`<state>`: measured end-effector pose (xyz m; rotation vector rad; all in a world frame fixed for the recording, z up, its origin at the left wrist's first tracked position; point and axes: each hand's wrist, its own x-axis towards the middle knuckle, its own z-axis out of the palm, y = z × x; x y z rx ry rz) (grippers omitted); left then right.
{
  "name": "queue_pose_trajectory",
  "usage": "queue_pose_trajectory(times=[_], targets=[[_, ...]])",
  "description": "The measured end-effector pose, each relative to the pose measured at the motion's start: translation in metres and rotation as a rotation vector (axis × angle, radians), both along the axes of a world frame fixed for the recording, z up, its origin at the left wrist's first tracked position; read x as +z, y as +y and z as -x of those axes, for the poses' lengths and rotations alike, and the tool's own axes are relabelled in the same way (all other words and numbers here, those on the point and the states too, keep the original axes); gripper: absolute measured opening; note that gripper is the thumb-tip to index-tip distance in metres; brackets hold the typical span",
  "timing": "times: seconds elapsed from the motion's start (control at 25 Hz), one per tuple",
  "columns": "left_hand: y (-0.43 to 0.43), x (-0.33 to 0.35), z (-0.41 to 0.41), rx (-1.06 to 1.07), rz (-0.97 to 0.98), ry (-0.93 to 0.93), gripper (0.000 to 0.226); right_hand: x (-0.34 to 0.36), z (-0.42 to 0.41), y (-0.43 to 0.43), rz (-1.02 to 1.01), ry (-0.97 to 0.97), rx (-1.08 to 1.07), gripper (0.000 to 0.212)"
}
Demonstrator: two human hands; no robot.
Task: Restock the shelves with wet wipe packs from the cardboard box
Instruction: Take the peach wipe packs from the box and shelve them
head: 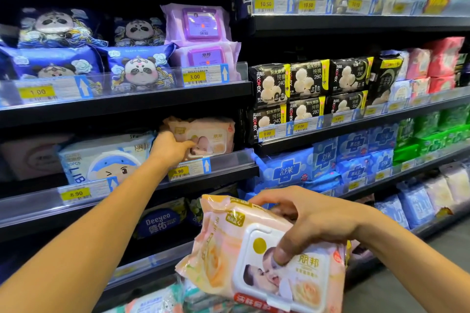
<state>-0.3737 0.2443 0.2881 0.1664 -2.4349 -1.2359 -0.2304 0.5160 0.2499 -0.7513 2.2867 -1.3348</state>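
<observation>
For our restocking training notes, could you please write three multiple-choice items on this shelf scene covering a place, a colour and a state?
1. Where is the left hand?
A. on the shelved pink pack
B. top shelf
C. in a box

2. What colour is the price tag below that pack?
A. red
B. yellow
C. green

3. The pack in the right hand is:
A. torn open
B. shelved
C. gripped off the shelf

Answers: 1 A, its fingers touch it; 2 B, yellow 8.90 label; 3 C, the held pack sits in front of the shelves.

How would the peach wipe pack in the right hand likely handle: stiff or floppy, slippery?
Probably soft-bodied: the peach wipe pack has crinkled film and sagging edges. Its white lid looks rigid, giving the right hand a firmer spot. The glossy film may be somewhat slippery.
</observation>
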Motion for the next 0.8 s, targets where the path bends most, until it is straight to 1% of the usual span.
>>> queue_pose_trajectory(times=[0.08, 0.12, 0.2, 0.24, 0.32, 0.36, 0.44, 0.48, 0.56, 0.6, 0.64, 0.68, 0.72, 0.76, 0.8], targets=[[-0.003, -0.003, 0.007, 0.080, 0.078, 0.007, 0.026, 0.000, 0.003, 0.001, -0.001, 0.004, 0.013, 0.060], [-0.003, -0.003, 0.009, 0.096, 0.118, 0.013, 0.034, 0.000, 0.005, 0.001, 0.001, 0.001, 0.020, 0.060], [0.000, -0.004, 0.011, 0.078, 0.211, 0.040, 0.061, 0.003, 0.008, 0.000, 0.010, 0.003, 0.024, 0.061], [0.001, -0.003, 0.013, 0.065, 0.294, 0.042, 0.063, 0.004, 0.010, 0.000, 0.020, 0.004, 0.022, 0.062], [0.006, 0.007, 0.022, 0.072, 0.528, -0.040, 0.052, 0.007, 0.016, 0.000, 0.032, 0.019, 0.024, 0.064], [0.006, 0.012, 0.029, 0.071, 0.621, -0.100, 0.052, 0.009, 0.018, 0.000, 0.030, 0.037, 0.027, 0.065], [0.005, 0.021, 0.037, 0.068, 0.712, -0.203, 0.055, 0.015, 0.021, 0.000, 0.029, 0.064, 0.020, 0.066], [0.005, 0.024, 0.038, 0.070, 0.738, -0.226, 0.053, 0.019, 0.021, -0.001, 0.034, 0.069, 0.012, 0.065], [0.007, 0.025, 0.028, 0.083, 0.849, -0.244, 0.036, 0.026, 0.017, -0.002, 0.035, 0.100, -0.005, 0.064], [0.006, 0.025, 0.023, 0.070, 0.885, -0.195, 0.029, 0.030, 0.016, -0.003, 0.021, 0.138, -0.013, 0.063], [0.002, 0.024, 0.015, 0.011, 0.867, -0.112, 0.026, 0.035, 0.014, -0.005, -0.012, 0.190, -0.027, 0.064], [-0.002, 0.024, 0.002, -0.113, 0.745, -0.005, 0.025, 0.041, 0.012, -0.007, -0.062, 0.251, -0.045, 0.064], [-0.009, 0.025, -0.015, -0.279, 0.539, 0.093, 0.024, 0.048, 0.009, -0.009, -0.113, 0.315, -0.065, 0.065], [-0.015, 0.026, -0.036, -0.463, 0.316, 0.148, 0.023, 0.055, 0.009, -0.012, -0.169, 0.379, -0.084, 0.065], [-0.022, 0.027, -0.061, -0.645, 0.136, 0.154, 0.024, 0.062, 0.007, -0.017, -0.228, 0.441, -0.097, 0.066]])
